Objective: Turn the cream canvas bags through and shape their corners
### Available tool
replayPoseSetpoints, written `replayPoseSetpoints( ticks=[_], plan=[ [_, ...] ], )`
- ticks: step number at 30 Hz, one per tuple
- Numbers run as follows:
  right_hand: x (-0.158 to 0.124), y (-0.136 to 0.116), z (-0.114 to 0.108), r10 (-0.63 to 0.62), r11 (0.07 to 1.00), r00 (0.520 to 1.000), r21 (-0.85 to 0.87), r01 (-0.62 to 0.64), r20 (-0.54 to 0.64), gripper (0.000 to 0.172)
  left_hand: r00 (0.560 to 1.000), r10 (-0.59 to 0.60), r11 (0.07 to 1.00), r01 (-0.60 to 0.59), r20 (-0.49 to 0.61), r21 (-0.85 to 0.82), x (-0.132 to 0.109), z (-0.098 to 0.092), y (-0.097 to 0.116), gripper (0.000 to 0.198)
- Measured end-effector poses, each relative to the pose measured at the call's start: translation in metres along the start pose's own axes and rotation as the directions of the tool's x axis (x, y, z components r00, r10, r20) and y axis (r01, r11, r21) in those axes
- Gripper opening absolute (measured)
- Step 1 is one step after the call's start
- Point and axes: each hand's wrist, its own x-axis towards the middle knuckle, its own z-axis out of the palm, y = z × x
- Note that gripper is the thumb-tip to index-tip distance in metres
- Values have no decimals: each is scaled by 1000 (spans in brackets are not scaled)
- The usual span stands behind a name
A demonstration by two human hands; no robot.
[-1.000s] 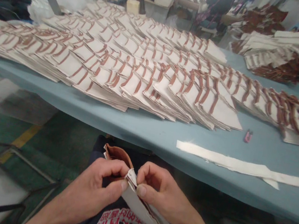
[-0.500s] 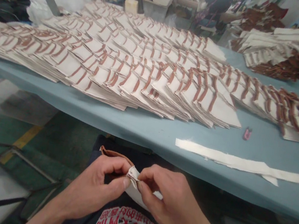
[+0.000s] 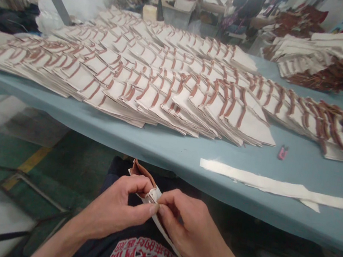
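A cream fabric piece with a brown edge (image 3: 143, 176) is held over my lap, in front of the table. My left hand (image 3: 123, 202) pinches it from the left between thumb and forefinger. From the right, my right hand (image 3: 187, 217) pinches the same piece, its fingertips almost touching those of the left. A small folded white part shows between the fingertips. Part of the fabric runs down under my right hand, where it is partly hidden. Dark clothing with red and white lettering lies beneath both hands.
Overlapping rows of cream pieces with brown edges (image 3: 159, 100) cover much of the blue-grey table (image 3: 175, 147). White strips (image 3: 268, 184) and a small pink tool (image 3: 282, 152) lie at the right. Another cream and brown pile (image 3: 320, 57) stands behind. A metal frame (image 3: 43, 193) is at lower left.
The brown-edged end of the held fabric has swung right and more upright, and its lower part has turned. Both hands keep their pinch, with the left thumb slightly further right.
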Motion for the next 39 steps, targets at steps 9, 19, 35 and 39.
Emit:
replayPoseSetpoints(
  ticks=[9,19,35,39],
  plan=[
    [2,9,15,49,999,992,-18,-51,-115,13,991,63,986,-43,-115,161,2,15,-3,10],
    [7,14,11,-51,981,991,-192,27,-125,8,990,1,1000,-4,-139,-24,4,18,-13,13],
    [24,20,18,79,997,984,18,-77,-159,11,985,-16,999,10,-171,-39,10,16,-17,14],
    [23,19,18,130,988,983,100,-117,-129,14,994,-43,996,35,-101,-86,12,12,-20,20]
  ],
)
